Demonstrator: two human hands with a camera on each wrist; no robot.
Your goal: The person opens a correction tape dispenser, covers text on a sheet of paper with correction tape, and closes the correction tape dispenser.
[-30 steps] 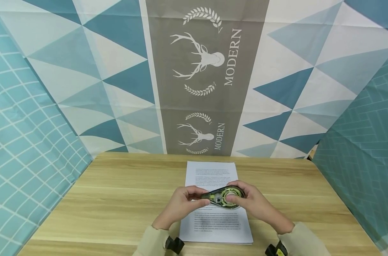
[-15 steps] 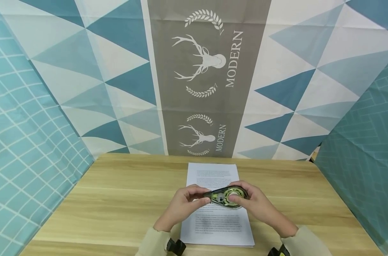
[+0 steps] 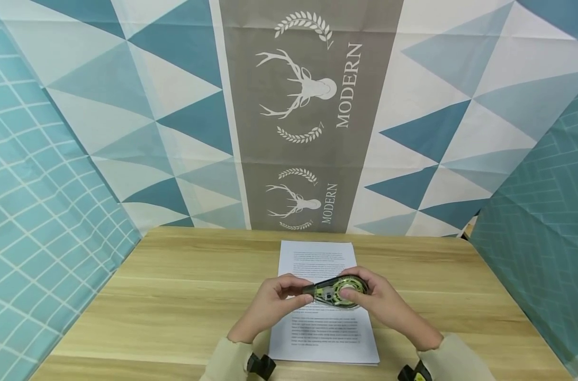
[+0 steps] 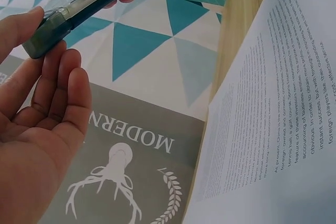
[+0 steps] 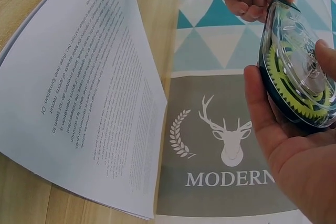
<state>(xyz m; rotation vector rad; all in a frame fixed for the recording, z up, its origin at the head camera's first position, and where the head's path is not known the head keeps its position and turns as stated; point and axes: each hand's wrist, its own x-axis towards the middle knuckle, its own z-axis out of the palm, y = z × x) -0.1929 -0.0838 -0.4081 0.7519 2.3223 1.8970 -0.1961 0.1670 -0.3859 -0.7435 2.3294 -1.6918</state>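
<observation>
Patterned cloth [image 3: 193, 132] in blue and white triangles, with a grey band showing deer heads and the word MODERN, stands behind a pale wood-grain surface [image 3: 189, 301]. Just right of the middle of that surface we see a stack of printed paper [image 3: 324, 336], its top end just short of the far edge. Above the stack, apart from the pages, a clear-bodied correction tape dispenser [image 3: 329, 292] with green gear wheels is held between two hands, its narrow end toward the surface's left edge.

Our left hand [image 3: 272, 304] pinches the dark narrow end between thumb and forefinger; the left wrist view shows the other fingers loosely curled beneath, holding nothing. Our right hand [image 3: 384, 301] holds the round body, thumb on the clear face and fingers on its dark underside, bent only as far as its thickness allows.

We judge the step in hand to be steadying or working the narrow end. Whether the dark piece there is a removable cap, we cannot tell. If it is, the next move calls for a firm right grip and a straight left pull; the tape's tip would then need lowering to the page.
</observation>
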